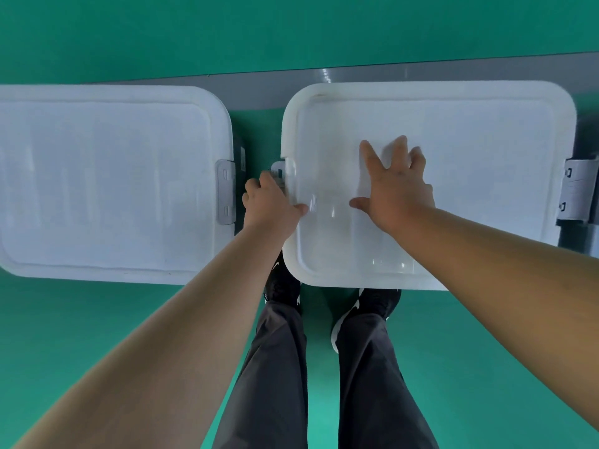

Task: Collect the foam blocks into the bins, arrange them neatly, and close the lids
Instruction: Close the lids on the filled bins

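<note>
1. While both bare arms reach forward and down, the right hand [395,186] lies palm-down on the white rounded-rectangle plastic lid [470,131] of the right bin, fingers spread wide, left of the lid's middle.
2. The left hand [272,202] sits at that lid's left edge, with the thumb laid on the lid top and the fingers curled down over the small pale plastic clip [278,170] there. The fingertips are hidden below the edge. Motion blur smears the clip, so I cannot tell whether it is snapped down.
3. This lid covers its bin, whose body is almost wholly hidden beneath it. A grey side clip [578,192] juts outward at the right edge of the view and is partly cut off.
4. A second white plastic lid [107,183] sits on the left bin, separated from the first by a gap of floor. Its left end is cut off by the view. Its grey latch [226,192] lies folded against the lid's right edge.
5. The contents of both bins cannot be made out through the lids.
6. The bins stand on a green floor [97,335], with a grey strip [259,85] behind them. Below are dark trousers [275,367] and black shoes [282,283], the toes tucked under the right lid's near edge.
</note>
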`<action>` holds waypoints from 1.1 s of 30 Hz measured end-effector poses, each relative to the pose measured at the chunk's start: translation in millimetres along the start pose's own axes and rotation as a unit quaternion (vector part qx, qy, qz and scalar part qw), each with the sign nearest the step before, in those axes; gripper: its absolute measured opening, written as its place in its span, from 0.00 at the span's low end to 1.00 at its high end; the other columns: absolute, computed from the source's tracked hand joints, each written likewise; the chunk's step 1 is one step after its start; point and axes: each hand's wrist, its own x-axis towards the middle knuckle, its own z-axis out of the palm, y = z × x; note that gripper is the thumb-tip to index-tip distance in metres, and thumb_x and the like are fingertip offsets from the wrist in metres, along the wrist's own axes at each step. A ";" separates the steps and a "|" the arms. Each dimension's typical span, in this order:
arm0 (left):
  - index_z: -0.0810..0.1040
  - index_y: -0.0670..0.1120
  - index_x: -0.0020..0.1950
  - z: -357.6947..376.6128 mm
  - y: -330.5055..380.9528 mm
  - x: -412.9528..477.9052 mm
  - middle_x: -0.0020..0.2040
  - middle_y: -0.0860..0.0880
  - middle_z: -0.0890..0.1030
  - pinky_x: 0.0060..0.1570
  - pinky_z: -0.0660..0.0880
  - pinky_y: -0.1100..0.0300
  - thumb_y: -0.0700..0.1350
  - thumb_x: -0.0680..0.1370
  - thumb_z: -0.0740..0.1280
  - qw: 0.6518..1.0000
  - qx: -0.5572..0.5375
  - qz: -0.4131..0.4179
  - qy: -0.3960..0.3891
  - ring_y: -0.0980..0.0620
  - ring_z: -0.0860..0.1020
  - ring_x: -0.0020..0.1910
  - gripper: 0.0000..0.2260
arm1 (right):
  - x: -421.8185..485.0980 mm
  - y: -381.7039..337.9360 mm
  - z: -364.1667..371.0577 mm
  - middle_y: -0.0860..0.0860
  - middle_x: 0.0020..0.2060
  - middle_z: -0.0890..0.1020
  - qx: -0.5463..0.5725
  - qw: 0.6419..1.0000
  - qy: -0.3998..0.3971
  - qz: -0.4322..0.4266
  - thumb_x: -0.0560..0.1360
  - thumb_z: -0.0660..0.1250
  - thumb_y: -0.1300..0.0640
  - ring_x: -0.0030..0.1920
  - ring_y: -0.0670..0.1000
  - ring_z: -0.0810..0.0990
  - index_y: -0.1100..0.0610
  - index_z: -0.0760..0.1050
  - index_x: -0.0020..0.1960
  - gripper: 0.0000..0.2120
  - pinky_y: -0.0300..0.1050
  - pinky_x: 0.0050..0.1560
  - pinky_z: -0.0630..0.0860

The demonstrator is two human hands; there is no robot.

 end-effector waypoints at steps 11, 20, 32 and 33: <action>0.80 0.49 0.59 -27.3 2.0 16.2 0.50 0.52 0.82 0.49 0.77 0.55 0.55 0.71 0.81 0.992 -0.060 -0.005 -0.113 0.50 0.81 0.50 0.21 | 1.9 1.3 6.0 0.55 0.82 0.35 -0.010 1.000 0.009 0.011 0.79 0.67 0.36 0.82 0.64 0.40 0.36 0.35 0.81 0.46 0.66 0.63 0.74; 0.78 0.43 0.47 -12.6 8.1 9.8 0.41 0.49 0.78 0.31 0.68 0.59 0.53 0.81 0.69 0.997 -0.071 -0.009 -0.037 0.51 0.76 0.35 0.13 | 2.9 -1.1 11.2 0.54 0.82 0.33 -0.002 1.000 0.008 0.022 0.80 0.67 0.38 0.83 0.62 0.37 0.35 0.34 0.81 0.46 0.68 0.68 0.70; 0.74 0.40 0.66 -5.0 41.8 -11.2 0.61 0.42 0.78 0.46 0.73 0.55 0.41 0.85 0.58 0.998 -0.003 -0.063 -0.015 0.45 0.77 0.53 0.12 | 4.9 5.4 6.4 0.55 0.81 0.31 0.032 0.999 -0.017 0.005 0.80 0.67 0.38 0.82 0.63 0.36 0.36 0.35 0.82 0.46 0.71 0.70 0.67; 0.68 0.37 0.75 1.0 46.0 -12.2 0.70 0.38 0.73 0.54 0.74 0.55 0.38 0.84 0.59 0.997 0.040 -0.061 -0.003 0.42 0.76 0.63 0.18 | 3.8 7.3 4.6 0.55 0.81 0.32 0.037 0.999 -0.020 -0.002 0.80 0.67 0.37 0.82 0.63 0.36 0.36 0.36 0.82 0.46 0.70 0.70 0.67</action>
